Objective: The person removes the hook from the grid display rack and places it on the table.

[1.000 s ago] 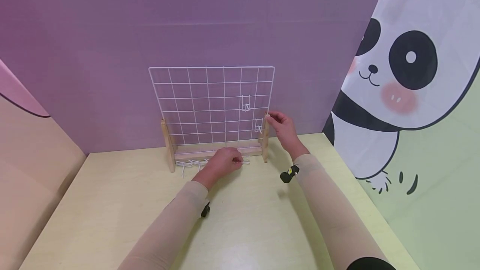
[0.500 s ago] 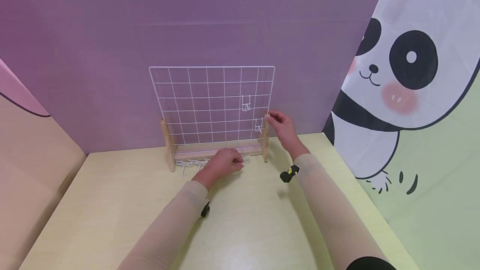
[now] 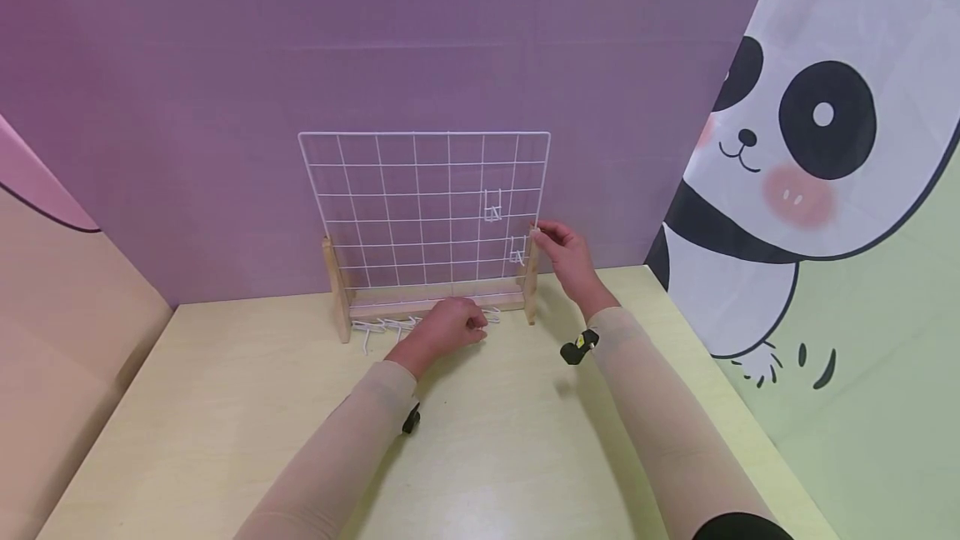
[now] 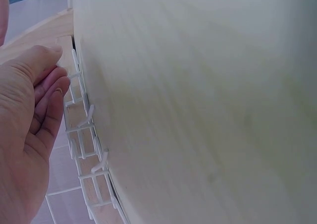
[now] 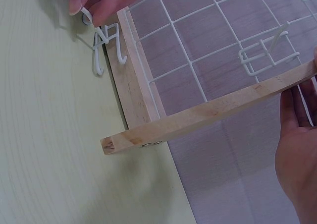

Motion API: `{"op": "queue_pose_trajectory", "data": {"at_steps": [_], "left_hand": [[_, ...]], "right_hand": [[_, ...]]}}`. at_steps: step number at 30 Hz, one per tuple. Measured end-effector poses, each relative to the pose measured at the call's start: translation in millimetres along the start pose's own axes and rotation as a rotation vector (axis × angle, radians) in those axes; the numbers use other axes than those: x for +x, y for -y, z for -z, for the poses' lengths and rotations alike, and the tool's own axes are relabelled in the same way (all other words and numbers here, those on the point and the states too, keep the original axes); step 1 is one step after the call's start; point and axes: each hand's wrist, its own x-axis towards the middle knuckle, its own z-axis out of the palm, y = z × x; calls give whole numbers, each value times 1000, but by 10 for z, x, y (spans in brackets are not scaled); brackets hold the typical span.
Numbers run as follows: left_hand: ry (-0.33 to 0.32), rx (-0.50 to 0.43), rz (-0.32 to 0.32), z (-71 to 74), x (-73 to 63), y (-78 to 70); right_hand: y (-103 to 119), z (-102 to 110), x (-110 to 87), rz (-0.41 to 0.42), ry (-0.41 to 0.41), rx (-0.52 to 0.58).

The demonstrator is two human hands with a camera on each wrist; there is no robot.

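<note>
Backdrop: purple cloth [image 3: 420,23] rises behind the far edge of the surface [image 3: 487,457]; past the right edge, a panda print [image 3: 817,207] on a pale wall; past the left edge, a beige panel [image 3: 67,307] with pink above it.
Surface finish: pale, wood-look, bare along its near half.
Stand: wooden, close to the far edge, with a left upright [image 3: 337,290], a right upright [image 5: 210,112] and a crossbar [image 3: 390,308] between them.
Grid: white wire panel [image 3: 451,220], standing up between the two uprights and reaching well above them.
Hung hooks: two white wire pieces on the grid's right side; the lower hook [image 3: 517,257] sits next to the right upright, the upper hook [image 3: 492,213] higher and a little toward the left edge.
Loose hooks: row of white wire hooks [image 3: 384,326] on the surface along the front of the crossbar, partly hidden by the left hand.
Left hand: low before the crossbar [image 3: 442,325]; its grip is together, thumb and finger pinching the end of a white hook [image 5: 103,34] at the row's right end.
Right hand: at the top of the right upright [image 3: 567,261]; its grip is clamped on that upright, thumb and fingers on opposite sides.
Sleeves: beige on both arms, a small black device [image 3: 579,347] at the right wrist.
</note>
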Motion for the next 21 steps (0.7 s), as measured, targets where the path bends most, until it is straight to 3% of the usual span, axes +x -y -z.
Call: {"op": "queue_pose_trajectory", "data": {"at_steps": [6,15,21], "left_hand": [[-2,-4,-3,2,-6,-13],[11,-47,54,17,-13,-30],[13,-45,58,16,-9,-30]], "right_hand": [[-16,3,5,5,-3,6],[-20,-1,18,0,-3,17],[-25,7,20,-2,-1,15]]}}
